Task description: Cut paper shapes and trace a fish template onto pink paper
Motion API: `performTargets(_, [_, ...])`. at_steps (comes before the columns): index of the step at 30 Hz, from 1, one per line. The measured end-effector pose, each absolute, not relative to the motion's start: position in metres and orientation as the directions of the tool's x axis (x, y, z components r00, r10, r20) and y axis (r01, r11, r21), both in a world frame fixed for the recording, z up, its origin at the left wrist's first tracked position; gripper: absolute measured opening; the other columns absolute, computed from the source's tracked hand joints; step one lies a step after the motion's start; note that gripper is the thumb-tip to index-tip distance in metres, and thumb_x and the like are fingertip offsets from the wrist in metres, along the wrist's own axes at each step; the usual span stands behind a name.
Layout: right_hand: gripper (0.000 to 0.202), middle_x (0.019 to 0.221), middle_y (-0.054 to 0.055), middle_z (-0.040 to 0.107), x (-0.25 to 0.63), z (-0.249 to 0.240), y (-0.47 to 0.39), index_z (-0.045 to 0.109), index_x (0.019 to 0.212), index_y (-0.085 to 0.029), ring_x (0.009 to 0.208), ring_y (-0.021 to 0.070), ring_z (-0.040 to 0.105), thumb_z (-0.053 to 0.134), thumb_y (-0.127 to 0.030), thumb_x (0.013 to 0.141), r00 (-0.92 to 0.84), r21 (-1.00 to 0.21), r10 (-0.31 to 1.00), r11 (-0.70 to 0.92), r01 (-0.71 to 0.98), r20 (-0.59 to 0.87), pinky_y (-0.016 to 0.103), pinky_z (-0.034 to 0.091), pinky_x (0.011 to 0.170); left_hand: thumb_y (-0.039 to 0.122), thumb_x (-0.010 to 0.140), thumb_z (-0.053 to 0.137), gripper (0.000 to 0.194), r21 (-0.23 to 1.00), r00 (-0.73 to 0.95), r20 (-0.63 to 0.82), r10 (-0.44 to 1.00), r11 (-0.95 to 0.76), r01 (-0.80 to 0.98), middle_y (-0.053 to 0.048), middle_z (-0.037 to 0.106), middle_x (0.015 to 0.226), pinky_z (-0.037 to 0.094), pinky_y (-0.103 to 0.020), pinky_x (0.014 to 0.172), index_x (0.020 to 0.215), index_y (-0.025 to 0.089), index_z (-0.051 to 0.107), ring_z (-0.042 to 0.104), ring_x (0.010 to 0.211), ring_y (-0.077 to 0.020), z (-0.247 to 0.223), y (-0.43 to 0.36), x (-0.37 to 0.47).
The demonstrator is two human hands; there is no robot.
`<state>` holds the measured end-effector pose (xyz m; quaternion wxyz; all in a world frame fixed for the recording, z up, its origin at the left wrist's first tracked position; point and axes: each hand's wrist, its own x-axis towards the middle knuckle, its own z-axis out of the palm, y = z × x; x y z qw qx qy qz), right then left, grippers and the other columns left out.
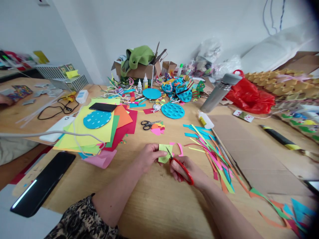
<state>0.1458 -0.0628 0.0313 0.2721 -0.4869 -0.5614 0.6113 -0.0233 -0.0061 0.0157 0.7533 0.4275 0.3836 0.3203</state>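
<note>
My left hand (150, 157) pinches a small piece of light green paper (163, 148) above the middle of the wooden table. Red-handled scissors (186, 173) are in my right hand (183, 169), fingers wrapped through the loops. The blades lie over the right part of the green paper; whether they are cutting cannot be made out. Right behind the paper is a curved pink paper scrap (179, 149). Farther back, black-handled scissors (147, 124) rest beside a small pile of pink, orange and yellow paper shapes (157, 128).
Coloured paper sheets (122, 130) and a dark phone (43, 184) lie at left. Paper strips (211, 146), a glue bottle (205, 120), a steel flask (216, 94) and a cardboard sheet (251, 156) are at right. Blue paper discs (172, 110) sit farther back. Another person's arm (20, 166) shows at left.
</note>
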Motion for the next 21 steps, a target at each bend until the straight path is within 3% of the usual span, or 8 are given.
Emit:
performTargets(15, [0.060,0.048,-0.002,0.051,0.1458,0.0270,-0.0626,0.051,0.064,-0.018,0.039,0.0088,0.045,0.052,-0.077,0.074,-0.362,-0.952,0.887,-0.219,0.215,-0.286,0.022,0.035,0.040,0.038,0.058,0.078,0.039,0.886,0.463,-0.313,0.829,0.431,-0.172,-0.005,0.065,0.069,0.041,-0.021,0.047,0.083,0.009,0.070,0.056,0.055,-0.0112,0.0131,-0.0058,-0.0230])
performTargets(21, [0.061,0.047,-0.001,0.052,0.1453,0.0282,-0.0622,0.051,0.062,-0.018,0.039,0.0087,0.044,0.051,-0.078,0.074,-0.371,-0.951,0.885,-0.209,0.226,-0.283,0.022,0.035,0.040,0.035,0.057,0.079,0.032,0.874,0.467,-0.318,0.825,0.446,-0.193,-0.004,0.065,0.068,0.045,-0.025,0.056,0.075,0.011,0.067,0.058,0.058,-0.0129,0.0114,-0.0057,-0.0231])
